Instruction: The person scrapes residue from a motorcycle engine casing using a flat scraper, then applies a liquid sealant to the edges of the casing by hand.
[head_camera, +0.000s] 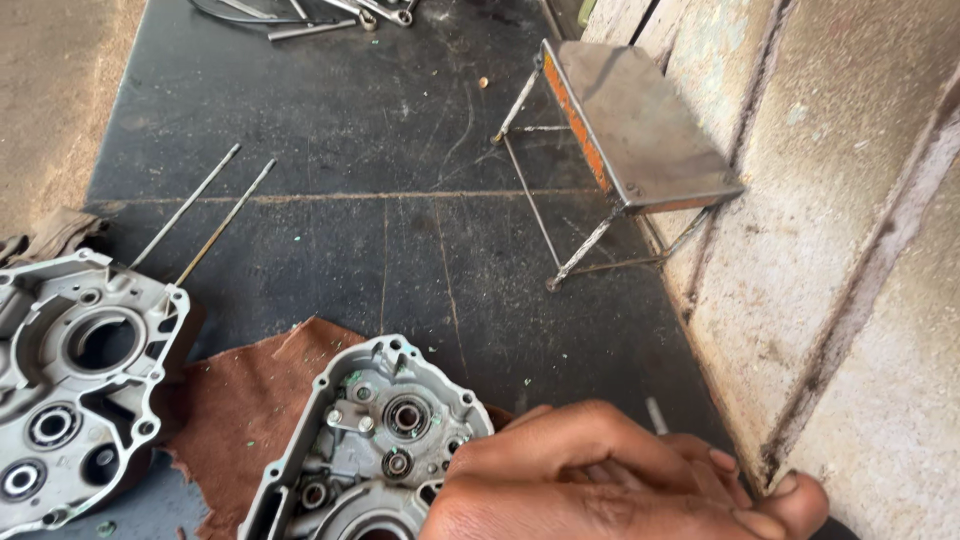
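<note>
Resting at near right, one hand (600, 480) is seen, grip clamped on a thin metal tool (655, 415), beside the near engine casing (370, 450).

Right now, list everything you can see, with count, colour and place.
engine case half: one, silver-grey, bottom centre on the brown cloth, next to the hand
second engine case half: one, silver-grey, left edge
long studs: two, dull metal, rising from the left case
brown cloth: one, rust brown, between the two cases
small stool: one, grey top with orange edge and thin metal legs, by the wall
hand tools: several, metal, top edge; kinds unclear
dark mat: one, black, covering the floor
concrete wall: grey, right side
hand: one, bottom right, grip closed on a thin metal rod; which hand is unclear
</note>
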